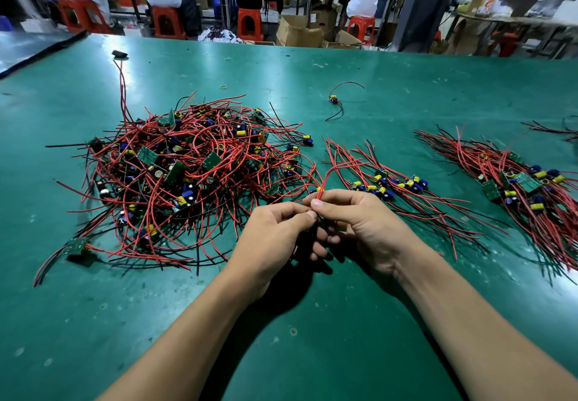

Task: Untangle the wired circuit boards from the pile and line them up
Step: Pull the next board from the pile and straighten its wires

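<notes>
Left hand [275, 231]: centre of the frame, fingers curled, thumb tip pinching a red wire [325, 180].
Right hand [366, 225]: touching the left, thumb and forefinger pinching the same wire (its board is hidden behind the fingers).
Pile [187, 175]: tangled boards with red and black wires, centre left on the green table [312, 338].
Near row [391, 184]: aligned boards, just right of the hands.
Far row [525, 188]: right edge of the frame.
Stray board [334, 99]: upper centre, well apart.

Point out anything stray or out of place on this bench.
One wired board lies alone farther back, apart from the pile and the lined-up rows. A small yellow ring lies loose left of it.
</notes>
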`<action>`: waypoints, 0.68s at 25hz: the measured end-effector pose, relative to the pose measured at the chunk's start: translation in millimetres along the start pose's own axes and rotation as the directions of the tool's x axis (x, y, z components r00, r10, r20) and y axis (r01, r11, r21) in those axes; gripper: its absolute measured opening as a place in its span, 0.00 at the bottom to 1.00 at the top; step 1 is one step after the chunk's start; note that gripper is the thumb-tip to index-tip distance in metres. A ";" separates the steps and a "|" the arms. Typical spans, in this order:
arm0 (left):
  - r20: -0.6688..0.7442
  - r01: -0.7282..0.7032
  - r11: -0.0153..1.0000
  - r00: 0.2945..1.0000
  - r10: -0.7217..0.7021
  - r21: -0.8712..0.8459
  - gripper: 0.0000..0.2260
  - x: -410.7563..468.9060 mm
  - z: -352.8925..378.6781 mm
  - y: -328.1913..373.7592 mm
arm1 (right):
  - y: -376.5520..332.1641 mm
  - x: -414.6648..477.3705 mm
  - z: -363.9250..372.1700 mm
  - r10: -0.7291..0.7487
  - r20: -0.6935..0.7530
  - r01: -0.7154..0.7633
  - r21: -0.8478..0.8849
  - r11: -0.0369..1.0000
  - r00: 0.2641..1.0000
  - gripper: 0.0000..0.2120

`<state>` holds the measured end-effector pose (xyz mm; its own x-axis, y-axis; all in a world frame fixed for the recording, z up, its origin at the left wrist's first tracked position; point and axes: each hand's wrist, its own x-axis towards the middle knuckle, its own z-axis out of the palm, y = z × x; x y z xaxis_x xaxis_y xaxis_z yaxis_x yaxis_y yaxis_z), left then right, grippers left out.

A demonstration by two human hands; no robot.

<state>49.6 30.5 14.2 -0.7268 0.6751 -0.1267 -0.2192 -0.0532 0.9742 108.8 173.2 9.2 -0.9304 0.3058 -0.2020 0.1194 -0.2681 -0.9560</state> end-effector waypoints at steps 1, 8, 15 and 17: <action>-0.004 -0.005 1.000 1.000 0.005 0.003 0.08 -0.5 -0.1 -0.1 | 1.1 1.3 1.5 -0.020 -0.056 0.020 0.004 1.000 0.998 0.06; 0.024 0.001 0.998 1.000 -0.003 0.057 0.06 -2.6 0.3 0.6 | 0.4 16.6 1.9 -0.147 -0.380 0.180 0.053 0.982 0.913 0.04; 0.047 0.023 0.999 0.999 -0.024 0.027 0.05 1.6 -6.0 2.4 | -10.6 17.5 0.9 -0.064 -0.350 0.176 0.299 0.938 0.934 0.10; 0.055 0.015 0.999 0.998 -0.017 0.038 0.05 1.9 -5.1 2.2 | -18.3 15.5 -1.2 0.055 -0.278 0.085 0.468 0.880 0.959 0.13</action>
<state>44.4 27.9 15.1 -0.6863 0.7151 -0.1327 -0.2050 -0.0151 0.9787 92.6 183.9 23.3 -0.7893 0.5326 -0.3055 -0.1362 -0.6371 -0.7587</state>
